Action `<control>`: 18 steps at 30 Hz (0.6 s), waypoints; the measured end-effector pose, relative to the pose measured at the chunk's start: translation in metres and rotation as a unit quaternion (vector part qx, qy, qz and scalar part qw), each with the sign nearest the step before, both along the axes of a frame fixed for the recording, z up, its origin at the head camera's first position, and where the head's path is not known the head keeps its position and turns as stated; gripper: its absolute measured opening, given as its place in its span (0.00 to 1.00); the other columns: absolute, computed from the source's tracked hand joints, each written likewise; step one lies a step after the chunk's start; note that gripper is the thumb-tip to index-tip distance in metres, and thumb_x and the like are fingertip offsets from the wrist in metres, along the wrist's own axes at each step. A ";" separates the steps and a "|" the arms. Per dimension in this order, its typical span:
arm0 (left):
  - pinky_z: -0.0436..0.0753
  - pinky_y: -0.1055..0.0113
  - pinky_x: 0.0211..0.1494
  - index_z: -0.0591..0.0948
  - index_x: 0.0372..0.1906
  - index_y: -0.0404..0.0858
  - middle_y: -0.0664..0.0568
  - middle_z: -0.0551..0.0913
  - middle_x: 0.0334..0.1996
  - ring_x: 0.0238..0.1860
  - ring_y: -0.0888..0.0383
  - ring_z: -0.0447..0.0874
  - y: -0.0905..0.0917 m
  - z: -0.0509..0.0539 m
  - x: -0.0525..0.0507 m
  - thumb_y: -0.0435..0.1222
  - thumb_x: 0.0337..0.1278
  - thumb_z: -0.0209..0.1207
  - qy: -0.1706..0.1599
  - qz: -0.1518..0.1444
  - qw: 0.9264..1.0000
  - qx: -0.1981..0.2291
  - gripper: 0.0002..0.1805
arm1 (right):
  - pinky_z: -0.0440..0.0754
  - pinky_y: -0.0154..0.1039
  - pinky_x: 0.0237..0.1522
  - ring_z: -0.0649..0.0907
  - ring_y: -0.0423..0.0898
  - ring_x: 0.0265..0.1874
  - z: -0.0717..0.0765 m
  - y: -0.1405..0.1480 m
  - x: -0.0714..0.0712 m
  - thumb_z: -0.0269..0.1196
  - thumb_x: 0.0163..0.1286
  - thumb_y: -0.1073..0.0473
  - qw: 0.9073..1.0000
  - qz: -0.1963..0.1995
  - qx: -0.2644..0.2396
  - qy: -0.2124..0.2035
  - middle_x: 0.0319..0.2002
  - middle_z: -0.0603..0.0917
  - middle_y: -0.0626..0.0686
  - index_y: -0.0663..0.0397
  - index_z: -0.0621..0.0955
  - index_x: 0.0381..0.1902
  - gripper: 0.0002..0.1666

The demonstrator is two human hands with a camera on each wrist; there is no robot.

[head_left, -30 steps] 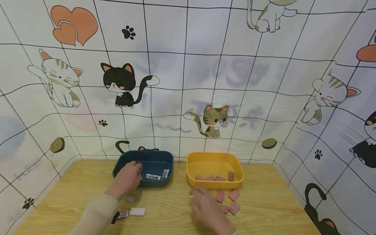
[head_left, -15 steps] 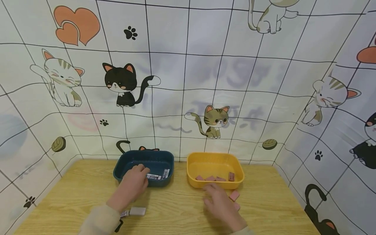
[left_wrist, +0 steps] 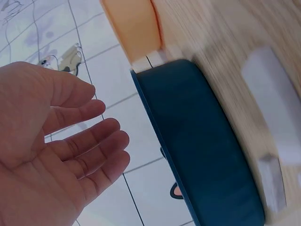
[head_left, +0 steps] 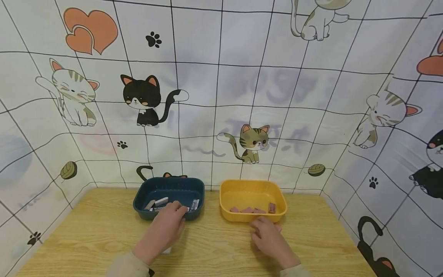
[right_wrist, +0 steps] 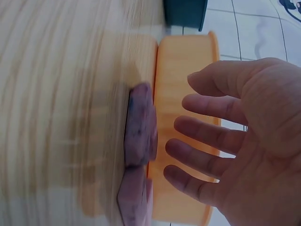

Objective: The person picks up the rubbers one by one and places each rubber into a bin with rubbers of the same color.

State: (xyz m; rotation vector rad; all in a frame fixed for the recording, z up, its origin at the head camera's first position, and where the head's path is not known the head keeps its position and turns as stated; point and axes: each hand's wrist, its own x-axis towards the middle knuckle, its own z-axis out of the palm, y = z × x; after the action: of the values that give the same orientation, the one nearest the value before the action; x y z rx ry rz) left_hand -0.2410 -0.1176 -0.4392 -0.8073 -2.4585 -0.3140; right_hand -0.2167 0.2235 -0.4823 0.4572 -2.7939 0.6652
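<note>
Pink blocks (right_wrist: 139, 127) beside the yellow tray (right_wrist: 181, 207); both hands (head_left: 168, 223) (head_left: 270, 237) (fingers loosely spread), left near a blue tray (left_wrist: 193, 136)

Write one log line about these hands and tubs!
left hand: empty, near blue tub; right hand: empty, near yellow tub; blue tub: white blocks inside; yellow tub: pink blocks inside; table: white blocks, pink blocks

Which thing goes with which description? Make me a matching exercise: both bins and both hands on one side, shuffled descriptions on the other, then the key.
1. blue bin
2. yellow bin
3. left hand
4. right hand

A. near the yellow bin's front
B. has pink pieces inside
C. near the blue bin's front
D. has whitish pieces inside

Pairs: 1-D, 2-B, 3-C, 4-A
</note>
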 end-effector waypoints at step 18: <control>0.81 0.60 0.41 0.85 0.45 0.37 0.52 0.77 0.37 0.35 0.57 0.73 0.033 -0.013 0.020 0.31 0.56 0.70 -0.097 0.006 0.995 -0.001 0.11 | 0.72 0.39 0.33 0.71 0.39 0.29 -0.007 0.014 -0.006 0.71 0.61 0.65 0.999 -0.014 0.034 -0.007 0.29 0.73 0.43 0.47 0.80 0.26 0.11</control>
State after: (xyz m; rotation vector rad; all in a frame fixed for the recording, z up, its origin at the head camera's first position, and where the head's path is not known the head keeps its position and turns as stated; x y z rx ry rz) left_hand -0.2212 -0.0850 -0.4522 -0.7967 -2.6428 -0.4015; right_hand -0.2228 0.2372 -0.4895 0.4273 -2.8374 0.5706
